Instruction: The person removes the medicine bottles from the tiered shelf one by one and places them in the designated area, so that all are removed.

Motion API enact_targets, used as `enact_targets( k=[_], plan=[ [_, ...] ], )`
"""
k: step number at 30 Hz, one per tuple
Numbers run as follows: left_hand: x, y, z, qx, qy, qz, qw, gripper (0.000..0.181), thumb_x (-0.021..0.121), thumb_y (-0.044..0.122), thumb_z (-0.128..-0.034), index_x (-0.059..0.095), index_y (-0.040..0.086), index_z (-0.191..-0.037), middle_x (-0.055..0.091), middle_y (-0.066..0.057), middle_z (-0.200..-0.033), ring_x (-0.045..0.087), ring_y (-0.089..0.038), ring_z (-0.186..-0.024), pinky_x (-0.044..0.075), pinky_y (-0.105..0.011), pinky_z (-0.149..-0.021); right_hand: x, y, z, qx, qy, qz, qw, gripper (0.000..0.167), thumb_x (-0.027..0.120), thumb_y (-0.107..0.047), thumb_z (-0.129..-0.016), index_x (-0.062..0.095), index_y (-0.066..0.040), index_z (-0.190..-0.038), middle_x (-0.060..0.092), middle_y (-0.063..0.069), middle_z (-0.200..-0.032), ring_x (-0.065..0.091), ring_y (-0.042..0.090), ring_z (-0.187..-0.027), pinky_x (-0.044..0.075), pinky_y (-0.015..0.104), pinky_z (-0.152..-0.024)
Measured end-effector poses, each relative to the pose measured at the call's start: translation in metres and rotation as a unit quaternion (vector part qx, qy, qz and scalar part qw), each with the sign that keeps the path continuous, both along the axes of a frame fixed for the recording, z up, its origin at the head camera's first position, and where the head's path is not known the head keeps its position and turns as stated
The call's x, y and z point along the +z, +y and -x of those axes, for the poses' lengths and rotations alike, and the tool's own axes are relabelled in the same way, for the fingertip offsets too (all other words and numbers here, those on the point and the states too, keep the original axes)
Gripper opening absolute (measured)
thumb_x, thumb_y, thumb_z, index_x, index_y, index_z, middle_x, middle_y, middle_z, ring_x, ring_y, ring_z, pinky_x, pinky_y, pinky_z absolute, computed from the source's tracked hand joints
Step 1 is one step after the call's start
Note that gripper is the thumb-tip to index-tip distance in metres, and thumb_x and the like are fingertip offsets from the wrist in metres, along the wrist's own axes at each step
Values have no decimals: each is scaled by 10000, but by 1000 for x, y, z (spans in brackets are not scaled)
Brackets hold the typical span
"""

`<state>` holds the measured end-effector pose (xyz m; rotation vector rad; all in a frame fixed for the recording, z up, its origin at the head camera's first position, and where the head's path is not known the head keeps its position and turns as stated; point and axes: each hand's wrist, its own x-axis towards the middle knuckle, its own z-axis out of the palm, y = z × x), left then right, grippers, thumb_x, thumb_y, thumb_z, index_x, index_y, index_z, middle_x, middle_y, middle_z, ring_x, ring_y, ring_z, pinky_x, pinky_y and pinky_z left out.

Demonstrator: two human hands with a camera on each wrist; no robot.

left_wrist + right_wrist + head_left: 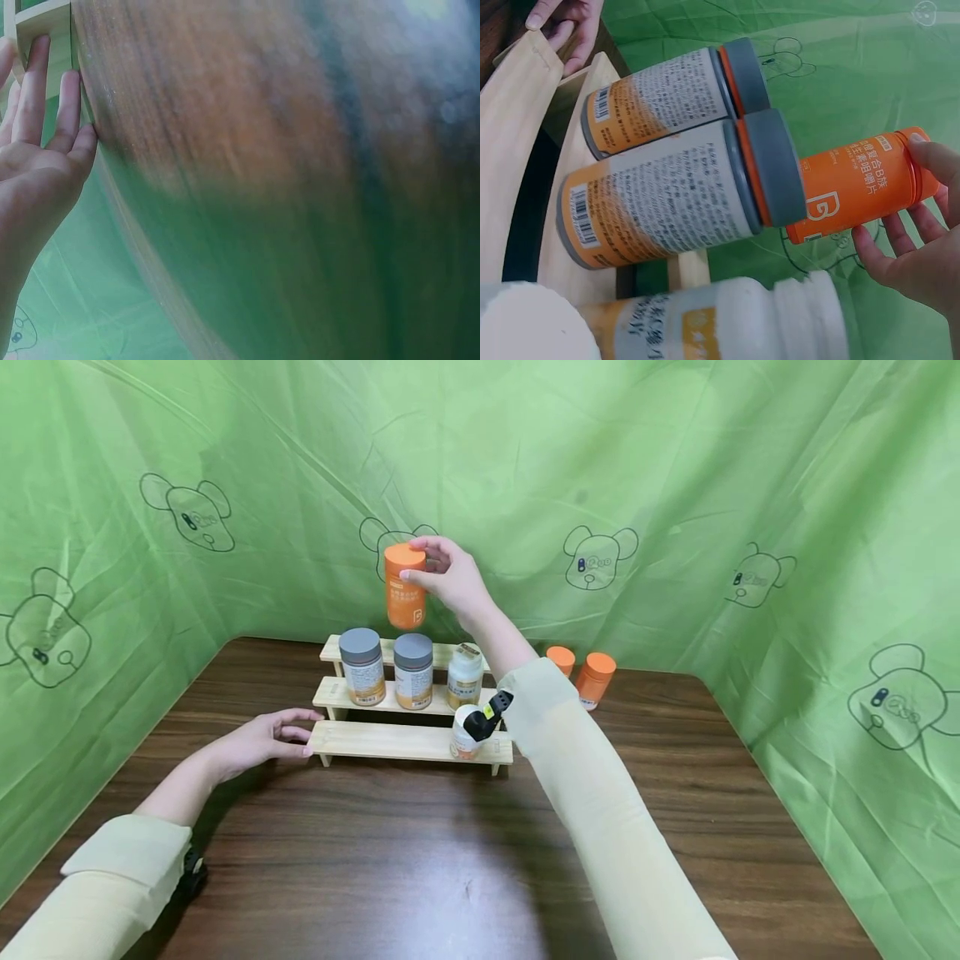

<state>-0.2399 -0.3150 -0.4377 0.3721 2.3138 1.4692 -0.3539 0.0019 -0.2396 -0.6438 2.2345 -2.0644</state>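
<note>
My right hand (453,578) grips an orange bottle (406,597) by its lid, thumb on one side and fingers on the other. The bottle is upright, raised above the top step of a three-step wooden stand (390,739). On the middle step stand two grey-lidded jars (362,668) and a white bottle (465,681); a small white bottle (462,739) is at the front step's right, partly behind the wrist camera. My left hand (262,747) touches the stand's left end, its fingers fairly straight in the left wrist view (45,161).
Two more orange bottles (596,679) stand on the dark wooden table (360,860) to the right of the stand, one partly hidden by my right sleeve. Green cloth (675,460) with bear drawings hangs around the table's back and sides.
</note>
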Motion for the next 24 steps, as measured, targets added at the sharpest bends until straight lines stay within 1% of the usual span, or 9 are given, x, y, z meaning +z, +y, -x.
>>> enact_targets(
  k=[6, 13, 18, 24],
  plan=[
    [0, 0, 0, 1, -2, 8, 10000, 651, 703, 194, -848, 375, 66, -1396, 614, -190, -1199, 626, -117, -1009, 464, -232, -827, 8, 10, -4, -49, 72, 200, 9998, 479, 760, -37, -774, 580, -130, -1208, 615, 5, -1219, 570, 178, -1022, 509, 304, -808],
    [1, 1, 0, -40, -1, -73, 10000, 661, 695, 178, -855, 355, 35, -1404, 619, -194, -1192, 631, -99, -992, 475, -231, -819, 21, 22, -10, -42, 36, 388, 9992, 483, 756, -6, -762, 582, -121, -1198, 611, 29, -1215, 577, 193, -1088, 505, 324, -841],
    [0, 0, -1, -6, 7, -74, 10000, 650, 695, 179, -855, 364, 41, -1397, 624, -184, -1184, 630, -95, -993, 476, -229, -821, 32, 29, -16, 7, -42, 384, 9993, 508, 760, -15, -763, 566, -119, -1221, 597, 30, -1245, 584, 186, -1115, 505, 339, -860],
    [-1, -2, -2, 27, 31, -7, 10000, 646, 699, 192, -853, 371, 58, -1392, 622, -187, -1188, 619, -103, -1018, 457, -214, -830, 45, 39, -25, 27, 42, 275, 9996, 539, 761, -18, -762, 552, -114, -1250, 578, 27, -1262, 590, 201, -1111, 507, 349, -860]
  ],
)
